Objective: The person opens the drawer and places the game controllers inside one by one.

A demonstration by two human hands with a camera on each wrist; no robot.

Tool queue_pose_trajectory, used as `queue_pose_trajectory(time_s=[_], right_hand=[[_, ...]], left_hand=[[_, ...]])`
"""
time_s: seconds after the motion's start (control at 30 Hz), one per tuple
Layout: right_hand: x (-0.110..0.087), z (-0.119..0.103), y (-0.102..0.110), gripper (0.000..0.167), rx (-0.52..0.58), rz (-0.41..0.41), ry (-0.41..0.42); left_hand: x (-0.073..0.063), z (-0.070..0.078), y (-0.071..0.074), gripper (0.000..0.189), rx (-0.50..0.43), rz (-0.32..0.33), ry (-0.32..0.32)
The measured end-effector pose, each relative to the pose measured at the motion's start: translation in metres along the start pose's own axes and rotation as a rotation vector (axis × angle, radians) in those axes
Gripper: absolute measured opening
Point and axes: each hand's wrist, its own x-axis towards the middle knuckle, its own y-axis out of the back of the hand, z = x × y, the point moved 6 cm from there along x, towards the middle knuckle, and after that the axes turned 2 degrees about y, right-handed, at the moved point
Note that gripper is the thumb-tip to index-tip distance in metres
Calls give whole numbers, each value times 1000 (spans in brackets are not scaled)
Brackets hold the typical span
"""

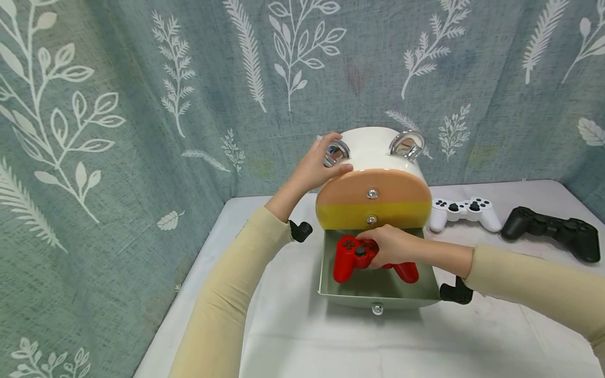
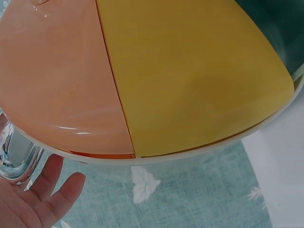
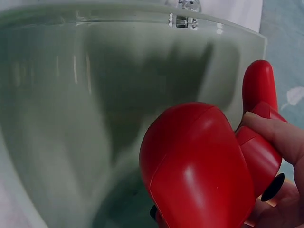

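My right hand (image 1: 394, 245) grips a red game controller (image 1: 347, 258) by its middle, over the pulled-out green bottom drawer (image 1: 378, 302). In the right wrist view, the controller (image 3: 199, 166) hangs above the drawer floor (image 3: 109, 95), fingers and thumb pinching its centre. At the upper left of the rounded drawer box (image 1: 373, 149), my left hand (image 1: 317, 165) rests by the chrome ring (image 1: 336, 152), thumb on the white top. The left wrist view has the fingers of that hand (image 2: 42, 199) spread beside the box's rim. Orange (image 1: 350, 187) and yellow (image 1: 340, 216) drawer fronts stand closed.
On the table right of the box lie a white controller (image 1: 465, 211) and a black controller (image 1: 550, 231). A second chrome ring (image 1: 407, 144) sits on the box's top right. Behind everything hangs a grey-green leaf-patterned curtain (image 1: 198, 68). White cloth (image 1: 283, 336) covers the table.
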Motion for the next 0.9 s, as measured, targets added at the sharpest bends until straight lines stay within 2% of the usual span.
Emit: queue_pose_trajectory(time_s=[0.6,0.9], right_hand=[[20,8,-22,55,-29,-64,-19],[23,16,-25,59,-58,-88,-67]], left_hand=[[0,0,0,75,19,-10,3],[0,0,0,73,-1,5,1]])
